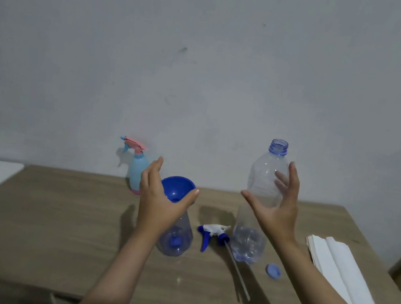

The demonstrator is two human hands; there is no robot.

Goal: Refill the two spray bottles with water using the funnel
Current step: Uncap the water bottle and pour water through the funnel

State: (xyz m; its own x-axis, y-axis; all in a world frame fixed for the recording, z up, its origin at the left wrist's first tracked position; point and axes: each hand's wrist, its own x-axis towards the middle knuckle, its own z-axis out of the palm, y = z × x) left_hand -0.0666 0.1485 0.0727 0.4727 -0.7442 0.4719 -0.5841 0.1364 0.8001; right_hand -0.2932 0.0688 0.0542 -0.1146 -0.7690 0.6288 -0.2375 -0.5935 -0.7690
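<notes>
desk (50, 233) wooden | on it: two spray bottles (137, 173) (176, 237), water bottle (250, 238), trigger head (212, 234), cap (273, 270), folded paper (343, 274)

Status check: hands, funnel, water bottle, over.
Left hand open around funnel seated in clear spray bottle. Right hand open beside uncapped water bottle, little water left. Trigger head off, lying between bottles.
</notes>
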